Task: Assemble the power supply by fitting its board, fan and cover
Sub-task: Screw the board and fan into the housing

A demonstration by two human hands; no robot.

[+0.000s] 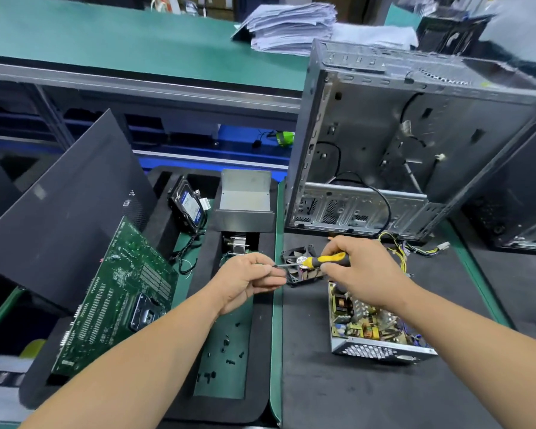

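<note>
My right hand grips a yellow-and-black screwdriver held level, its shaft pointing left. My left hand pinches the tip of that shaft; whether a screw sits there I cannot tell. Just behind the hands a small black fan lies on the dark mat. The open metal power supply case stands at the lower right of my right wrist, with its circuit board inside. A bent grey metal cover stands in the foam tray behind the fan. Yellow and black wires trail off to the right.
A large open computer chassis stands behind the work spot. On the left, a green motherboard leans against a dark side panel. A hard drive sits in the foam tray, and several black screws lie in its green recess.
</note>
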